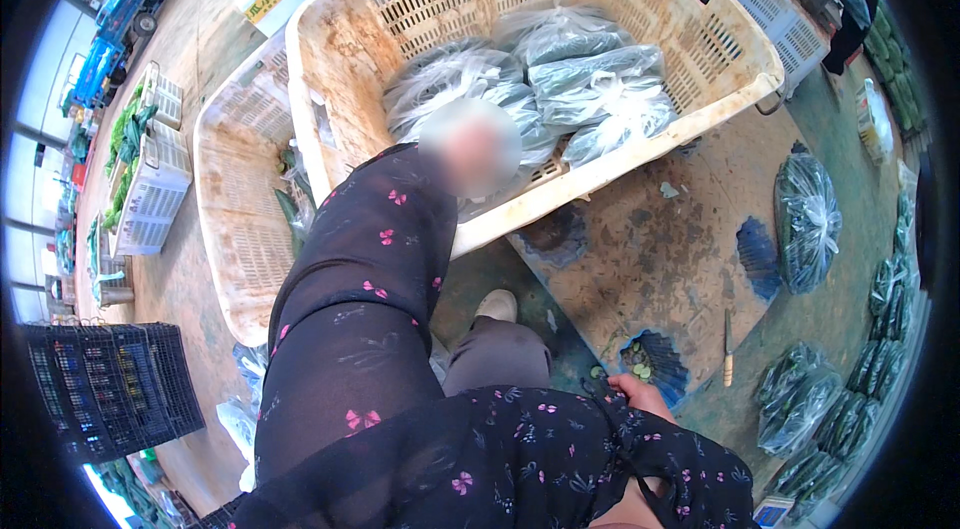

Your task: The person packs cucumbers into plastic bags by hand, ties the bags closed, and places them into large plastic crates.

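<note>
Bulging plastic bags (598, 89), stained slotted crate (620, 173)

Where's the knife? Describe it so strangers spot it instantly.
Find the big brown board. By its lower right edge, right of the lowest blue-lined hole, lies the knife. Unlike the rounded bags nearby, it is slim and straight, with a pale handle.

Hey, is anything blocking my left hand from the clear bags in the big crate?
Nothing visible does. Your left hand is blurred but appears above the opening of the crate, beside the clear bags, with no wall between them. Whether it touches them, I can't tell.
</note>
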### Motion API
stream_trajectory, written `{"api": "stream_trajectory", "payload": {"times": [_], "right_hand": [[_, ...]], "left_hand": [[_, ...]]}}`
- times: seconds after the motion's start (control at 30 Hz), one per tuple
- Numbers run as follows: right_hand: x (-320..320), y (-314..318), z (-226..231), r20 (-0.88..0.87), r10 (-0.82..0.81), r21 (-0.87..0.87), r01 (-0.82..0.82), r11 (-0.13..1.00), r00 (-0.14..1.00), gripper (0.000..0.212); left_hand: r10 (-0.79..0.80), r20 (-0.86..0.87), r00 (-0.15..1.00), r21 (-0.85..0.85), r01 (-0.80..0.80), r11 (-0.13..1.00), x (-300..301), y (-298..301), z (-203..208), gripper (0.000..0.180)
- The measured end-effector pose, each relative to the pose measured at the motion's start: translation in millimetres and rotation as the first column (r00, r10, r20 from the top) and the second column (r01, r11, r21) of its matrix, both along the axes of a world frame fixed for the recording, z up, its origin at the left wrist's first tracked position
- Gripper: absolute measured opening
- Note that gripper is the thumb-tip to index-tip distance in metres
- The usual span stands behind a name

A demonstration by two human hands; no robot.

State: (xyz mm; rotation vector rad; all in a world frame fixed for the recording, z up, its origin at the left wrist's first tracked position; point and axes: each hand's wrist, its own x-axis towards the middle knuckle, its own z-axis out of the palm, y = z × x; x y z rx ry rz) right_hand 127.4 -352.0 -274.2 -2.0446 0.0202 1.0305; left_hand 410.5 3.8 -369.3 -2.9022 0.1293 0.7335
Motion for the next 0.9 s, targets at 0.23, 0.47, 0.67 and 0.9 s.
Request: {"api": "stream_trajectory", "payload": {"times": [0.23, 0.47, 0.67, 0.9], "right_hand": [[0.6, 1.0, -1.1, -0.028, -0.004, -0.027, 0.003, 1.0, 1.0, 0.03], [-3.9, 2.1, -7.5, 0.092, 0.01, -0.015, -0.009, 1.0, 0.996, 0.025], [-0.9, -2.8, -8.4, 0.103, 0.061, 0.014, -0.063, 0.998, 0.993, 0.025], [-10.4, -8.6, -15.8, 0.12, 0.046, 0.083, -0.056, 0.995, 0.992, 0.024]], "left_hand": [[-0.146, 0.046, 0.988, 0.208, 0.133, 0.969, -17.2, -7.9, 1.5, 0.07], [-0.244, -0.05, 0.968, 0.138, 0.249, 0.959, -9.3, -11.5, -0.1, 0.055], [-0.122, 0.019, 0.992, 0.057, 0.121, 0.991, 3.8, -1.3, 17.9, 0.029], [-0.016, 0.358, 0.934, -0.236, 0.108, 0.966, 47.0, 12.6, 82.2, 0.024]]}}
